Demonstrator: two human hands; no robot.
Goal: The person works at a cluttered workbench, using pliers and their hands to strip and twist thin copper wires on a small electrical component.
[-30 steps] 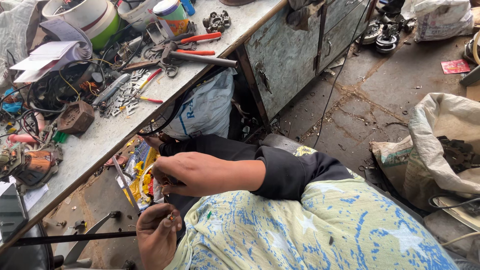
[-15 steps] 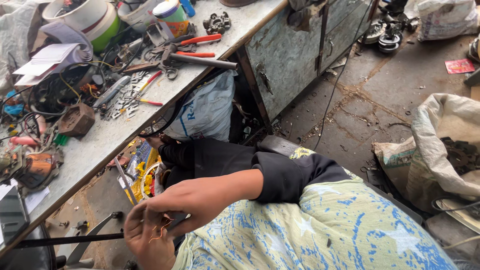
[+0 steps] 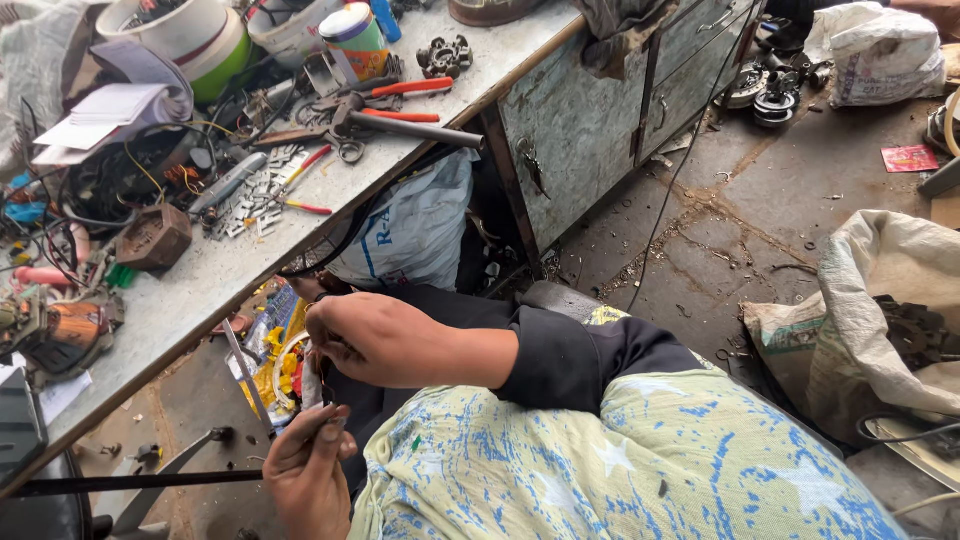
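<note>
My right hand (image 3: 375,338), in a black sleeve, hovers over my lap with its fingers curled around the top of a thin dark wire (image 3: 323,390). Just below it, my left hand (image 3: 305,475) pinches the wire's lower end between thumb and fingertips. The wire runs short and nearly upright between the two hands. My lap is covered by a pale yellow cloth with blue marks (image 3: 600,460). What the wire joins to is hidden behind my fingers.
A cluttered workbench (image 3: 210,290) runs up the left with pliers (image 3: 390,100), a metal rod (image 3: 415,128), small metal parts, coiled wires and tubs. A white sack (image 3: 415,230) sits under it. A grey metal cabinet (image 3: 590,110) stands beyond. An open sack of scrap (image 3: 880,320) lies right.
My right hand dropped down to meet my left hand half a second ago and has now lifted away again, drawing the wire out between them.
</note>
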